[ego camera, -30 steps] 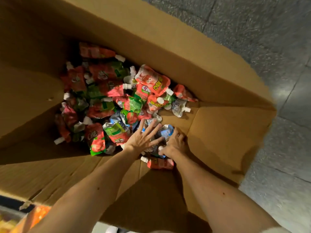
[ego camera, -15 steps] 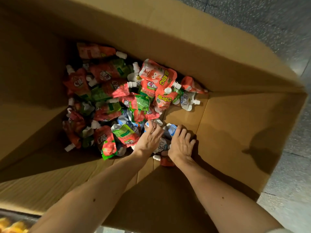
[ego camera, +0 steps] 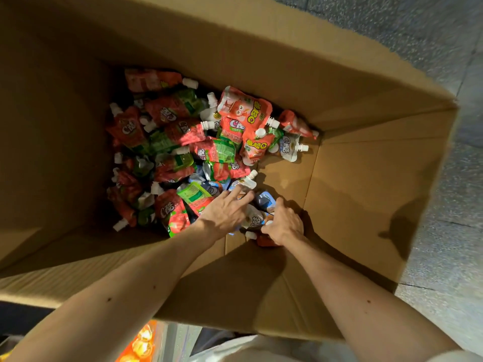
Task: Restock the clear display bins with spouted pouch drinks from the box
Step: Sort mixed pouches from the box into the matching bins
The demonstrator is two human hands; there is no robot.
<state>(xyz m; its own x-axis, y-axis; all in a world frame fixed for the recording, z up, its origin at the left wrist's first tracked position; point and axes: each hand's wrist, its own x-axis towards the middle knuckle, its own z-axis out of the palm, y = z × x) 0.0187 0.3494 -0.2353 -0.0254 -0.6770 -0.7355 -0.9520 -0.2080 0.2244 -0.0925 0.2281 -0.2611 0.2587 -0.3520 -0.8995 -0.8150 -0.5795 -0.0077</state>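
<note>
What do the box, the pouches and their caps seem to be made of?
The box looks like brown corrugated cardboard, matte: ribbed lines and fold creases show. The pouches seem thin glossy plastic or foil film: they crinkle and glint. The caps look like hard white plastic, smooth.

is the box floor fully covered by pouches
No, bare cardboard floor shows to the right of the pouches, beside the right hand.

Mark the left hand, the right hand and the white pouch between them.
left hand (ego camera: 224,214): head view, back of the hand.
right hand (ego camera: 286,227): head view, knuckles.
white pouch (ego camera: 254,217): head view, printed front.
</note>
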